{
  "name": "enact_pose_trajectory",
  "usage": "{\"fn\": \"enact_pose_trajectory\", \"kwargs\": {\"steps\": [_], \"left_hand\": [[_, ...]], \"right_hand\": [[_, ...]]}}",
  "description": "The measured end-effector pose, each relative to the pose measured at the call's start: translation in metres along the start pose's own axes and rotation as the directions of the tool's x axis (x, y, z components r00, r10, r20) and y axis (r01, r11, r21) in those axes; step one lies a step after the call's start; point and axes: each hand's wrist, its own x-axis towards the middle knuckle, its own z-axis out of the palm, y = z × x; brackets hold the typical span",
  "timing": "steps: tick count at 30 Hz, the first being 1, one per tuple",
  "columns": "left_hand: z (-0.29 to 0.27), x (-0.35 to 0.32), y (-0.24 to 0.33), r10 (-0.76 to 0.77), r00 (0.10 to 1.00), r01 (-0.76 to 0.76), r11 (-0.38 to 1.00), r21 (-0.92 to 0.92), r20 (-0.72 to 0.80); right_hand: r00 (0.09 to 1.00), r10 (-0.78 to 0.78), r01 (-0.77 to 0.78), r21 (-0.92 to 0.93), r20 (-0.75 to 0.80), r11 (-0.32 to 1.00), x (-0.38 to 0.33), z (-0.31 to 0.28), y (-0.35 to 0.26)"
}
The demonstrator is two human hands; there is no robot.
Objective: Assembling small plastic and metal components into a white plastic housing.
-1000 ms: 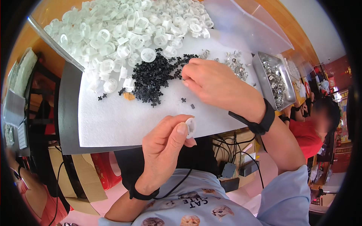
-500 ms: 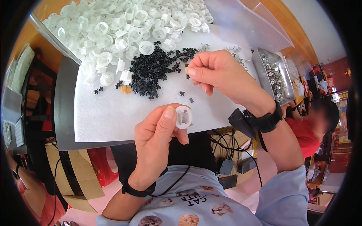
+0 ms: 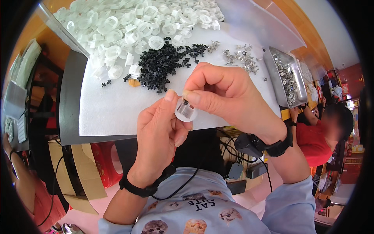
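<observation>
My left hand [image 3: 157, 123] grips a round white plastic housing [image 3: 187, 115] by its edge, its recessed side facing up. Thumb and forefinger of my right hand [image 3: 224, 91] pinch a small dark piece [image 3: 185, 102] at the upper edge of the housing's recess; the fingertips hide most of it. Just beyond both hands spreads a heap of small black cross-shaped plastic parts [image 3: 157, 66]. Behind that heap lies a large pile of similar white round housings [image 3: 128, 23].
Loose small metal parts [image 3: 241, 58] lie on the white foam sheet [image 3: 105, 117]. To the right stands a metal tray [image 3: 269, 64] holding more metal pieces. A clear plastic panel [image 3: 64, 31] rises at the left. A person in red [image 3: 321, 136] sits at the right.
My right hand has come down and left from beside the black heap to the housing, bringing the small dark piece against it. My left hand still holds the housing, now slightly higher.
</observation>
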Motion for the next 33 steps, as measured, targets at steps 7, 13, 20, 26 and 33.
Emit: {"fn": "enact_pose_trajectory", "kwargs": {"steps": [7,13,20,26,33], "left_hand": [[-0.002,0.001,0.007,-0.073,0.996,0.075,0.997,-0.028,0.053],[-0.002,0.002,0.009,-0.094,0.995,0.096,0.994,-0.053,0.041],[-0.001,0.004,0.007,-0.074,0.997,0.074,0.996,-0.043,0.012],[0.001,0.002,0.008,-0.064,0.998,0.065,0.998,-0.028,0.011],[-0.002,0.004,0.003,-0.068,0.998,0.068,0.998,-0.001,0.007]], "right_hand": [[0.948,-0.316,0.309,-0.313,0.028,0.898,0.002,0.009,0.012],[0.886,-0.460,0.439,-0.432,0.061,0.788,0.005,0.011,0.015],[0.813,-0.562,0.550,-0.519,0.152,0.655,0.008,0.007,0.016],[0.812,-0.538,0.555,-0.582,0.225,0.594,0.004,0.005,0.009],[0.884,-0.425,0.466,-0.424,0.193,0.777,0.006,-0.002,0.011]]}}
